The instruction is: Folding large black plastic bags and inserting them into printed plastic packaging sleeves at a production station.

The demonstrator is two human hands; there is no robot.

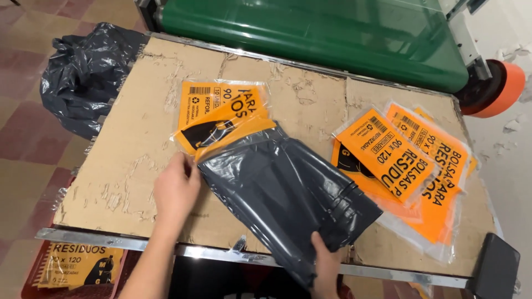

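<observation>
Dark bag stack (288, 191) pinched in right hand (326, 260) grip, left hand (176, 191) flat alongside.

An orange-labelled clear packet (221, 113) lies mid-table, a fanned stack of orange packets (413, 160) at right, another packet (80, 266) below left.

On the bench (138, 144), a folded stack of bags (288, 194) lies near the middle, reaching past the front edge. Its far end sits inside a clear sleeve with a printed card (221, 113), toward the back left. A pile of packed bag packets (410, 160) lies at the right edge. A loose crumpled bag (83, 72) hangs off the back left corner. A large bin (332, 33) lies behind the back edge.
</observation>
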